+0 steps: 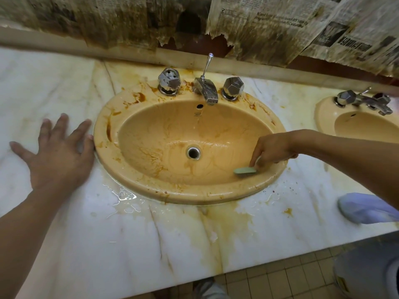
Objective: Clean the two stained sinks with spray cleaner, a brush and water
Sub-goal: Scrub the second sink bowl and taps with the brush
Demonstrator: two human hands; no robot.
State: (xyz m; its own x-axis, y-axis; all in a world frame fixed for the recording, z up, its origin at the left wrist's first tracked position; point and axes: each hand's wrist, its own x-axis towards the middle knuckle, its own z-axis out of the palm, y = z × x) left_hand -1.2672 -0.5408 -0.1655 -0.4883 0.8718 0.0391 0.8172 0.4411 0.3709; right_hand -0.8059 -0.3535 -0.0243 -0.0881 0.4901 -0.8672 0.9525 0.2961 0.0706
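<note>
A peach oval sink [151, 130] streaked with brown stains sits in the middle of a marble counter [129, 240]. My right hand [273, 148] grips a pale green brush [245, 170] and holds its head against the basin's lower right wall, near the rim. My left hand [57, 153] lies flat with fingers spread on the counter, its fingertips touching the sink's left rim. A second peach sink [326, 113] shows at the right edge, partly cut off. No spray cleaner is in sight.
Chrome faucet [206, 89] with two faceted knobs stands behind the basin. Stained, torn newspaper [269, 29] covers the wall. A puddle [124, 195] lies at the sink's front left. A pale blue bundle [364, 209] rests on the counter's right. Tiled floor below.
</note>
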